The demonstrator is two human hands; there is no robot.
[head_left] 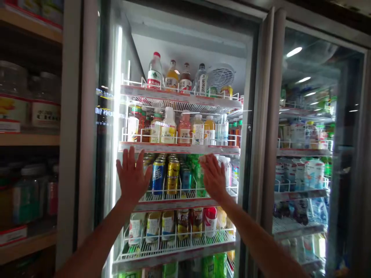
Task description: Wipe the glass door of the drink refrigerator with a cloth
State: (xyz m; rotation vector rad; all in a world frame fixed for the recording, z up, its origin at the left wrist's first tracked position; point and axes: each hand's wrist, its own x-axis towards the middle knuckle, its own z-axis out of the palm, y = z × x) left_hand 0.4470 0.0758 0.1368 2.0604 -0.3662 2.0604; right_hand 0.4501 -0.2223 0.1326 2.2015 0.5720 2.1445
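Observation:
My left hand (133, 175) is raised with its fingers spread, palm toward the lit drinks fridge, at the height of the can shelf. My right hand (213, 175) is level with it, fingers stretched out and thumb apart. A small pale patch shows at its fingertips; I cannot tell what it is. Faint reflections show on the glass door (185, 46) in front of the shelves. Whether either palm touches the glass is unclear. Between my hands are a blue can (158, 177) and a gold can (173, 177); green bottles (199, 177) are partly behind my right hand.
Above are a red-capped water bottle (154, 73) and a row of juice bottles (169, 125). Lower, several bottles (153, 226) stand on a wire shelf (174, 256). Another glass-door fridge (307, 131) is at right; a wooden shelf (29, 139) with bottles is at left.

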